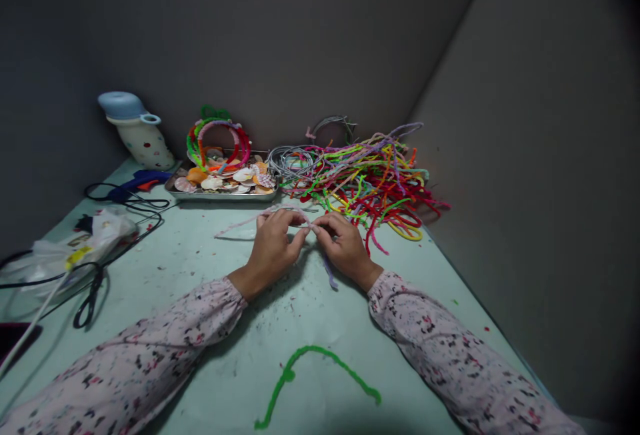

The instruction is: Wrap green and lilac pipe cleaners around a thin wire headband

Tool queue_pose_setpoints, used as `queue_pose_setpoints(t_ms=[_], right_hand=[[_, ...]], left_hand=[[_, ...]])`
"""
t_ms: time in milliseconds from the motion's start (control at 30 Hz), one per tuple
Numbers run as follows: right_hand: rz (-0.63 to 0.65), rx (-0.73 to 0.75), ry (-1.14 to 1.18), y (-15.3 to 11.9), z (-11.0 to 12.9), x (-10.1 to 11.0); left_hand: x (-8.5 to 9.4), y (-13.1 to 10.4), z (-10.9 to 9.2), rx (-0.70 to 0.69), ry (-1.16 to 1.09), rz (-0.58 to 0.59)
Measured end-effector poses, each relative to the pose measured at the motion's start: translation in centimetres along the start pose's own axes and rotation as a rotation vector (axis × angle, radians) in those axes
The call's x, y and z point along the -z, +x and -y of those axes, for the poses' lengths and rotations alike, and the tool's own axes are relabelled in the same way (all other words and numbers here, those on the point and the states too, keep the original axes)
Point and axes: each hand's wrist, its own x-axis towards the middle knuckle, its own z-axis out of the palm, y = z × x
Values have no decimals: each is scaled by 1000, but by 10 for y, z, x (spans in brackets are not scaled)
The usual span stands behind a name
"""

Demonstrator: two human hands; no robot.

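My left hand [275, 248] and my right hand [345, 248] meet over the middle of the table, fingertips pinched close together on a pale purple pipe cleaner [329, 273]. Its loose end hangs below my right fingers. From behind my left hand a thin loop [235, 228] wrapped in pale pink reaches out to the left; a wire seems to run inside it. My fingers hide the spot where the pieces join. Nearer to me, a bent green pipe cleaner [314, 348] lies on the table, touched by neither hand.
Behind my hands stand a metal tray [225, 196] of shells with colourful wrapped rings [241, 145], a grey wire coil [295, 163] and a heap of pipe cleaners [370, 175]. At left are a bottle [143, 141], black cables [127, 201] and a plastic bag [107, 231]. Walls border the table.
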Motion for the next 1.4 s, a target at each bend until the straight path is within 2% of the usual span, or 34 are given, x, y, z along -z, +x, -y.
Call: queue_pose_setpoints(t_ms=[133,267,500,700,1400], right_hand=[[0,-14,6,0,0,0],[5,-13,-9,-1,-1,0],[0,-11,-9,-1,-1,1],[6,-3,-5,-1,-1,1],[12,17,-23,-2,-2,-1]], left_hand=[[-1,-1,2,-84,-2,-59],[1,0,4,-165,-5,-64],[1,1,5,-213,-27,-78],[0,2,7,-211,-7,-99],[-1,2,8,-196,45,-59]])
